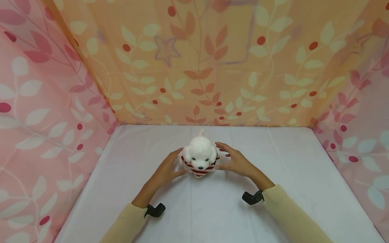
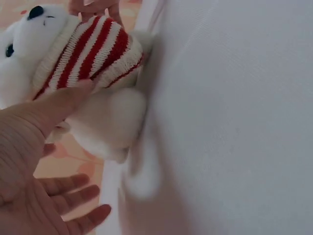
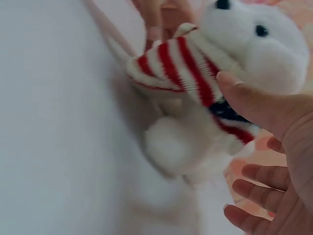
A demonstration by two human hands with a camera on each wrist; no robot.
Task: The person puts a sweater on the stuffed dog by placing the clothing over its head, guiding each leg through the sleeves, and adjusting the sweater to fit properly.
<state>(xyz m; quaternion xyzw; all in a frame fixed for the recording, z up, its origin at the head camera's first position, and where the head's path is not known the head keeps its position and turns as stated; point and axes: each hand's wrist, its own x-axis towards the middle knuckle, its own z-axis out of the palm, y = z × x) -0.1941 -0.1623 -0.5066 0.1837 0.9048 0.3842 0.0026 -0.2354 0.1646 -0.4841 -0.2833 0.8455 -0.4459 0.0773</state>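
Note:
A white plush dog [image 1: 201, 152] sits upright on the white-covered table, its face toward me. Round its neck and chest is a red-and-white striped knit [image 2: 95, 51], with a dark blue patch [image 3: 227, 111] on one side. My left hand [image 1: 167, 168] is beside the dog on the left, fingers spread and thumb close to the knit. On the other side, my right hand [image 1: 235, 161] is held likewise, its thumb near the blue patch. Whether either thumb touches the toy I cannot tell. Neither hand is curled round it.
The white table [image 1: 225, 216] stretches out around the dog. An orange leaf-patterned cloth [image 1: 237, 74] hangs along its back edge, with pink patterned cloths [image 1: 33, 135] at both sides. A black wrist device [image 1: 156, 210] sits by each cuff.

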